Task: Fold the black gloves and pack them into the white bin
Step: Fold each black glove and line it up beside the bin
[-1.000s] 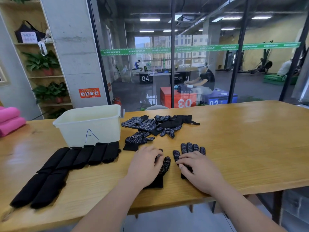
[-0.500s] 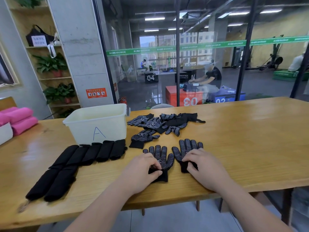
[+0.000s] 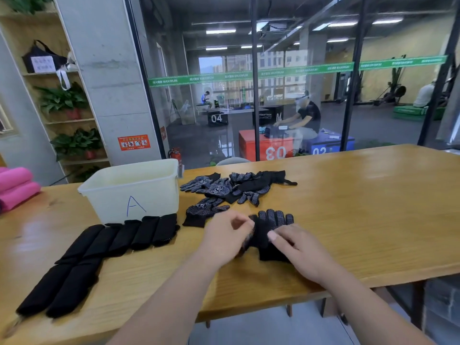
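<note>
Two black dotted gloves (image 3: 271, 225) lie stacked near the table's front edge, fingers pointing away from me. My left hand (image 3: 225, 239) grips the left side of the upper glove. My right hand (image 3: 296, 247) rests on the cuff end and pinches the fabric. A single glove (image 3: 202, 212) lies just left of them. Behind it sits a loose heap of black gloves (image 3: 236, 186). The white bin (image 3: 132, 189), marked "A", stands at the back left.
Several folded black gloves (image 3: 104, 247) lie in a row from the bin's front toward the near left corner of the wooden table (image 3: 361, 207). Pink rolls (image 3: 15, 185) sit at the far left. A glass wall stands behind the table.
The left glove, which lay beside the right one, now lies on top of it. My left hand has moved right with it; both hands now hold the stacked pair.
</note>
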